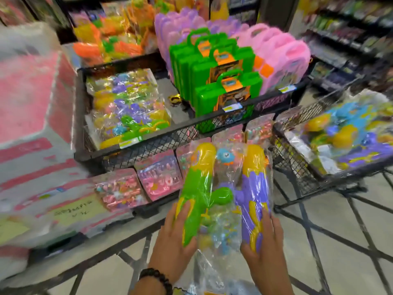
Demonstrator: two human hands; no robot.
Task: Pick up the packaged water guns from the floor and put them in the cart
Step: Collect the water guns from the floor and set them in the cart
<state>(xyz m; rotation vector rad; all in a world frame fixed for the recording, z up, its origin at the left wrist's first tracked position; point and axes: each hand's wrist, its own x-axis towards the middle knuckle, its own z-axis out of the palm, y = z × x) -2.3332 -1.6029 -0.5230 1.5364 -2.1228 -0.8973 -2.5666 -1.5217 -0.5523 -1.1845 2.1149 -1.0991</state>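
Note:
I hold one clear plastic package of water guns (223, 188) upright in front of me, above the floor. It contains a green-and-yellow gun on the left and a purple-and-yellow gun on the right. My left hand (172, 237) grips its lower left edge, and my right hand (263, 245) grips its lower right edge. A black wire-mesh cart (297, 158) stands at the right, with several packaged water guns (348, 137) lying in it. The whole view is motion-blurred.
A black mesh display bin (136, 150) straight ahead holds more water gun packs (127, 107) and green cases (214, 75), with pink cases (280, 54) behind. Pink toy packs (157, 179) lean below it. A pink-and-white box (29, 124) stands at left. Shelves (350, 35) line the right.

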